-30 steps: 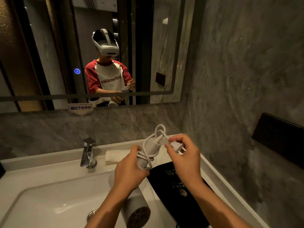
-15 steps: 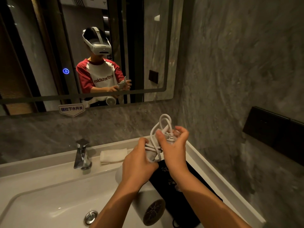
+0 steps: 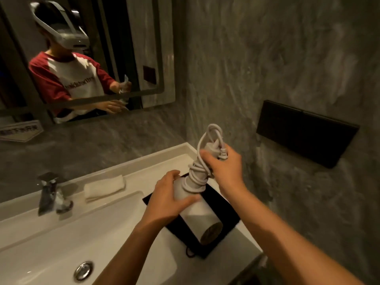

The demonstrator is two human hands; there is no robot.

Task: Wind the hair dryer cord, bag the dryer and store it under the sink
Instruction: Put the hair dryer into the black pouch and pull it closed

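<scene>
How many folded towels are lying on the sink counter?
1. A single folded towel lies on the counter behind the basin, right of the faucet. None other shows.

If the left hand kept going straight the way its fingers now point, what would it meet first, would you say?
It already meets it: the left hand grips the hair dryer barrel. Pushing on, up and to the right, it would probably reach the wound cord, then the right hand.

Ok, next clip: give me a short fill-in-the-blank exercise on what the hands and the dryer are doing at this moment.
1. The white cord is wound around the dryer's ____.
2. The left hand grips the hair dryer by its ____.
3. Under the dryer, a ____ bag lies flat on the counter.
4. The folded towel lies between the bag and the ____.

Missing words: handle; barrel; black; faucet
</scene>
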